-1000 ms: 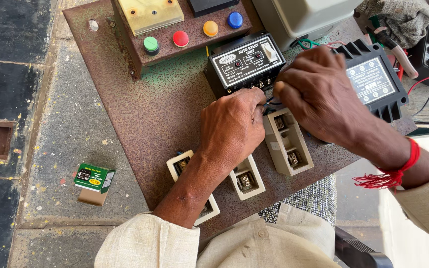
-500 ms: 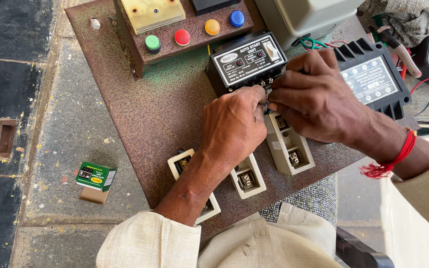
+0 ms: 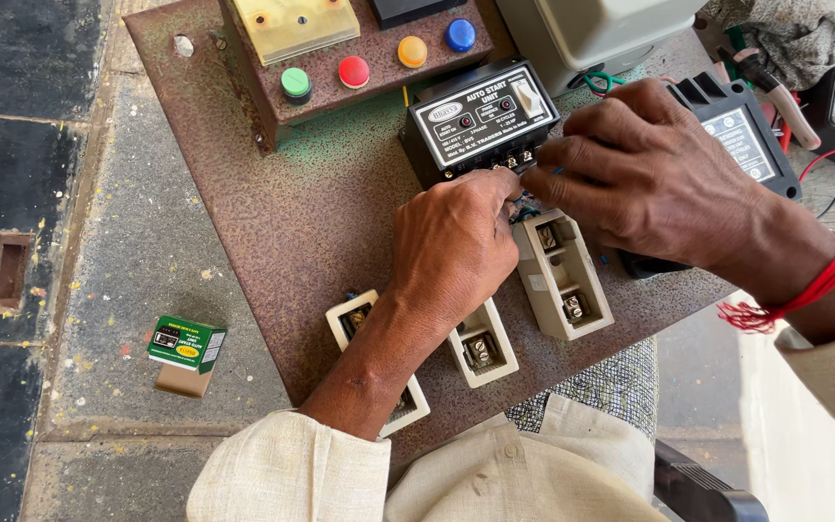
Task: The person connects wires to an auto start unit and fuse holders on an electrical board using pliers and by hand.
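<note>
The small black control unit [image 3: 480,121] stood on the rusty metal panel [image 3: 321,222], directly beyond my two hands, with its terminal row facing them. My left hand [image 3: 454,246] lay knuckles-up on the panel, its fingers curled and pinched shut at those terminals; what it gripped was hidden under the fingertips. My right hand [image 3: 645,174] met it from the right, fingers bent and closed on something too small to tell, touching the unit's lower right corner. Just below my right hand sat a cream fuse holder [image 3: 562,275]; two more [image 3: 480,346] [image 3: 379,358] lay beside and under my left wrist. Under my right hand was a second black module [image 3: 741,130]. Beyond my left hand, four coloured push buttons [image 3: 354,72] sat in a row. Well to the left of my left arm, a small green box [image 3: 187,343] lay on the stone floor [image 3: 89,242].
</note>
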